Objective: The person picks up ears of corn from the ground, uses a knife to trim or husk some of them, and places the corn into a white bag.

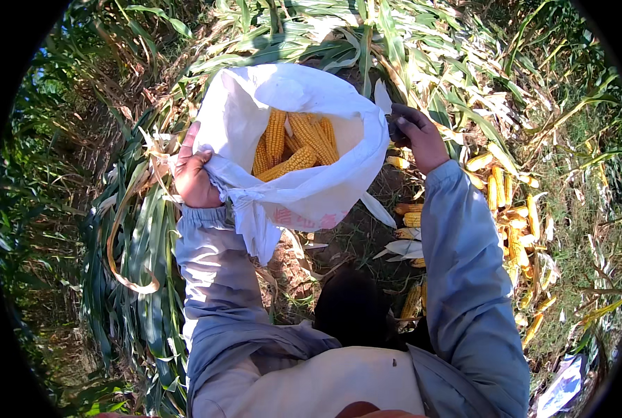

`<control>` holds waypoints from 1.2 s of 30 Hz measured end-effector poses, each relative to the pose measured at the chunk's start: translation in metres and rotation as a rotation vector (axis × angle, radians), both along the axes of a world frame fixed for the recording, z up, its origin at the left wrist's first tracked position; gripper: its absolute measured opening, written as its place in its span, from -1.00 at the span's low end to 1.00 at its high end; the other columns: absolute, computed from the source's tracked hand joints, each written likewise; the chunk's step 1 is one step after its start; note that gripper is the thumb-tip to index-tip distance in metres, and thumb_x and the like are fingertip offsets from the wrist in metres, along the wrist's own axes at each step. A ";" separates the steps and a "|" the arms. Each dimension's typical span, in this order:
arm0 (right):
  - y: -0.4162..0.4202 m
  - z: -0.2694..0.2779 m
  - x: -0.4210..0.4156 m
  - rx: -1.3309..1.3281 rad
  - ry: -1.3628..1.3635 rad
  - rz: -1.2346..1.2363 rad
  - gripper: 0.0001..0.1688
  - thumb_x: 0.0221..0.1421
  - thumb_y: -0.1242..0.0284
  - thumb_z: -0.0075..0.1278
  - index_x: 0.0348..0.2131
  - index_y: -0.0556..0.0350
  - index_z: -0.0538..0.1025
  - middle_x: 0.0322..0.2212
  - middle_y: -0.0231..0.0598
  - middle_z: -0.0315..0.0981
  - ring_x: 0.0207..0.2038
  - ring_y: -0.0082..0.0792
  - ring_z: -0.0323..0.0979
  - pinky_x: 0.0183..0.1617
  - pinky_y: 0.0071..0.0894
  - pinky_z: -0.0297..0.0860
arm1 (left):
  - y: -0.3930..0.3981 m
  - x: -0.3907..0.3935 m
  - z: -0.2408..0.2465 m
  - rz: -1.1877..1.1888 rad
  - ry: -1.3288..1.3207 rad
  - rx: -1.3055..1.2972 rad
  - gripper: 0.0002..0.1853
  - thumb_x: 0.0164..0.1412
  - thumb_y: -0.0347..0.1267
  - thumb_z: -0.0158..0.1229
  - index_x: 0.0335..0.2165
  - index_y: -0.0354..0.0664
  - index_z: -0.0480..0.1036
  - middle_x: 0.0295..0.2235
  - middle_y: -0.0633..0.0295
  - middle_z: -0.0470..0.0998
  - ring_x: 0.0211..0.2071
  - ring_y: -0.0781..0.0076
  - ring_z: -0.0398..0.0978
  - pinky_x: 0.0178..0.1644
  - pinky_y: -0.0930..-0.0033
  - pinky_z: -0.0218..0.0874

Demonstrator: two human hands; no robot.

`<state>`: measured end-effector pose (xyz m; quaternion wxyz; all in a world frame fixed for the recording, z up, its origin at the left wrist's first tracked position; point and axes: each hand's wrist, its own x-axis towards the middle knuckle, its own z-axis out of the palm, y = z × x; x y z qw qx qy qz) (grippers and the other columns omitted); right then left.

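Note:
A white woven sack (pixel 337 196) with red print stands in front of me, its mouth wide. Several husked yellow corn cobs (pixel 311 138) lie inside it; the sack's lower part is hidden. At the left rim, my left hand (pixel 196 177) holds the cloth, thumb on the near side and fingers spread upward. My right hand (pixel 420 136) is beside the right rim, fingers bent and in dark shadow. Something dark shows at those fingertips, but I cannot tell what it is or whether they grip the sack. A pale pointed piece (pixel 381 96), perhaps husk, shows just above them.
More husked cobs (pixel 517 245) lie in a loose pile on the ground at the right. Several others (pixel 410 219) rest beside my right forearm. Cut corn stalks and leaves (pixel 154 230) cover the ground at left and ahead. Standing corn plants (pixel 34 172) line the left edge.

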<state>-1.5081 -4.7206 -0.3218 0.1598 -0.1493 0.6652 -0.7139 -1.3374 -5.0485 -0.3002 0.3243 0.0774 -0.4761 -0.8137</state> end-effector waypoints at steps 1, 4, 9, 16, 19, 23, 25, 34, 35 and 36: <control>0.017 0.000 0.007 -0.030 -0.020 -0.021 -0.65 0.06 0.48 -0.18 -0.11 0.11 0.33 -0.44 -0.36 0.35 -0.44 -0.58 0.29 -0.33 -0.62 0.26 | 0.004 0.006 0.000 -0.018 0.063 -0.019 -0.41 -0.15 -0.70 -0.29 -0.02 -0.35 0.16 -0.09 -0.10 0.27 -0.08 0.14 0.28 0.02 0.25 0.10; 0.103 -0.022 0.029 -0.047 0.013 -0.117 -0.70 0.07 0.50 -0.17 -0.15 0.13 0.36 -0.46 -0.41 0.36 -0.47 -0.62 0.30 -0.38 -0.64 0.27 | 0.028 0.013 0.011 0.097 -0.023 -0.106 -0.42 -0.14 -0.71 -0.32 -0.03 -0.34 0.19 -0.08 -0.07 0.27 -0.08 0.16 0.28 0.03 0.25 0.09; 0.302 -0.106 0.091 0.106 -0.114 -0.443 -0.70 0.05 0.47 -0.11 -0.17 0.16 0.37 -0.46 -0.35 0.39 -0.47 -0.59 0.32 -0.37 -0.63 0.28 | 0.084 0.040 0.025 0.517 -0.226 -0.702 -0.48 -0.02 -0.57 -0.07 -0.01 -0.37 0.10 0.02 0.01 0.14 -0.03 0.30 0.19 0.07 0.32 -0.04; 0.515 -0.259 0.285 0.793 -0.352 -0.773 -0.64 -0.06 0.44 -0.01 -0.22 0.22 0.39 -0.38 -0.22 0.43 -0.36 -0.44 0.39 -0.24 -0.50 0.32 | 0.284 0.002 -0.038 -0.247 -0.002 -1.204 -0.64 0.03 -0.39 -0.04 -0.16 -0.32 0.27 -0.05 -0.08 0.21 0.01 0.08 0.16 0.03 0.18 0.02; 0.502 -0.276 0.315 0.986 -0.383 -0.713 -0.65 -0.13 0.39 0.03 -0.29 0.19 0.43 -0.34 -0.14 0.43 -0.28 -0.32 0.40 -0.18 -0.40 0.30 | 0.366 -0.030 -0.076 -0.726 -0.133 -1.263 -0.70 0.00 -0.42 -0.02 -0.23 -0.30 0.32 -0.13 0.00 0.29 -0.10 0.13 0.27 -0.03 0.28 0.09; 0.488 -0.279 0.311 0.949 -0.183 -0.504 -0.63 -0.18 0.40 0.03 -0.29 0.19 0.42 -0.40 -0.12 0.42 -0.23 -0.18 0.34 -0.14 -0.31 0.27 | 0.468 -0.042 -0.155 -1.164 -0.232 -1.335 -0.74 -0.06 -0.44 0.01 -0.31 -0.29 0.35 -0.30 0.08 0.38 -0.26 0.10 0.35 -0.16 0.27 0.17; 0.492 -0.289 0.320 1.115 -0.211 -0.358 -0.60 -0.21 0.40 0.04 -0.26 0.10 0.41 -0.22 -0.04 0.30 -0.09 -0.05 0.20 -0.03 -0.23 0.19 | 0.516 -0.036 -0.204 -1.289 -0.210 -1.605 -0.72 -0.07 -0.42 0.00 -0.28 -0.24 0.36 -0.30 0.10 0.38 -0.24 0.12 0.34 -0.16 0.23 0.18; 0.518 -0.327 0.366 1.153 -0.526 -0.558 -0.17 -0.25 0.33 0.11 0.00 0.12 0.08 -0.16 0.18 0.11 0.00 0.15 0.03 0.03 -0.09 0.09 | 0.630 0.009 -0.316 -1.248 -0.309 -2.183 -0.42 -0.08 -0.42 -0.01 0.00 -0.05 0.13 -0.06 0.12 0.20 0.02 0.17 0.09 0.04 -0.02 -0.09; 0.523 -0.339 0.372 1.241 -0.498 -0.553 -0.17 -0.27 0.33 0.11 -0.01 0.14 0.10 -0.18 0.18 0.12 0.00 0.17 0.01 0.04 -0.06 0.07 | 0.638 0.013 -0.320 -1.200 -0.298 -2.217 -0.42 -0.07 -0.42 -0.02 0.00 -0.04 0.12 -0.07 0.11 0.20 0.03 0.16 0.08 0.04 -0.04 -0.11; 0.518 -0.327 0.363 1.176 -0.498 -0.508 -0.18 -0.28 0.32 0.11 -0.02 0.15 0.12 -0.21 0.17 0.14 -0.01 0.17 0.02 0.04 -0.05 0.07 | 0.622 0.020 -0.339 -1.045 -0.205 -2.241 -0.45 -0.04 -0.38 -0.04 0.01 -0.03 0.12 -0.11 0.09 0.22 0.01 0.14 0.09 0.04 -0.07 -0.13</control>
